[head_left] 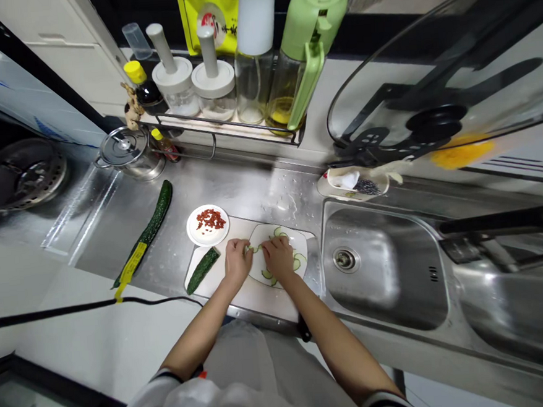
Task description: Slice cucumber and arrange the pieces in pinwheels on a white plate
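My left hand (236,260) and my right hand (278,256) meet over a white plate (299,244) that lies on a white cutting board (241,295). Thin cucumber slices (298,262) ring the plate's rim. Both hands pinch cucumber slices (252,249) between their fingertips at the plate's left side. A cut cucumber piece (202,270) lies on the board, left of my left hand. A small white dish with red bits (208,224) stands behind it.
A whole long cucumber (149,230) with a yellow tag lies on the steel counter to the left. A steel sink (388,276) is to the right. A rack of bottles and jars (225,76) lines the back. A lidded steel pot (128,150) stands back left.
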Motion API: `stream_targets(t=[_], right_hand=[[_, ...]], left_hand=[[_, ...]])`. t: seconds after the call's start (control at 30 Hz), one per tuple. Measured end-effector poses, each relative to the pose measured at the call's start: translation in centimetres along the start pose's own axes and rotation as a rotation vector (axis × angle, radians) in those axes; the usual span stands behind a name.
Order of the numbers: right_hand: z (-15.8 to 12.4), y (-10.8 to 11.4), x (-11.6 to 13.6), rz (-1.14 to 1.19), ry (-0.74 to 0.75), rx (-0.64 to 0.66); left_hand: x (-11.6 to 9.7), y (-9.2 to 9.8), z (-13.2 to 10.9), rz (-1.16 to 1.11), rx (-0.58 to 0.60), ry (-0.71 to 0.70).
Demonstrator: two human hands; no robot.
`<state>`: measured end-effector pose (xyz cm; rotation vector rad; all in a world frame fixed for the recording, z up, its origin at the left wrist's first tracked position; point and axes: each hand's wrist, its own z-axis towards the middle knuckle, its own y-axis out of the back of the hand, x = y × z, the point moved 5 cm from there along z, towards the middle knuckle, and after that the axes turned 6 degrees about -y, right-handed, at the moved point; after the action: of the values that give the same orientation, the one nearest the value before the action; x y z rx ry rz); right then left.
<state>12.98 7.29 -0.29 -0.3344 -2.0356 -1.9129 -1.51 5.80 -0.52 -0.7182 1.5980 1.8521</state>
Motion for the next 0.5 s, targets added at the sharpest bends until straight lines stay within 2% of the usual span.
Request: stream_targets(t=[0.5], right_hand=[[-0.18,0.03,0.04,-0.007,0.038,-0.047]], left_hand=[[-0.09,0.06,-0.06,-0.011,0.013,0.022]])
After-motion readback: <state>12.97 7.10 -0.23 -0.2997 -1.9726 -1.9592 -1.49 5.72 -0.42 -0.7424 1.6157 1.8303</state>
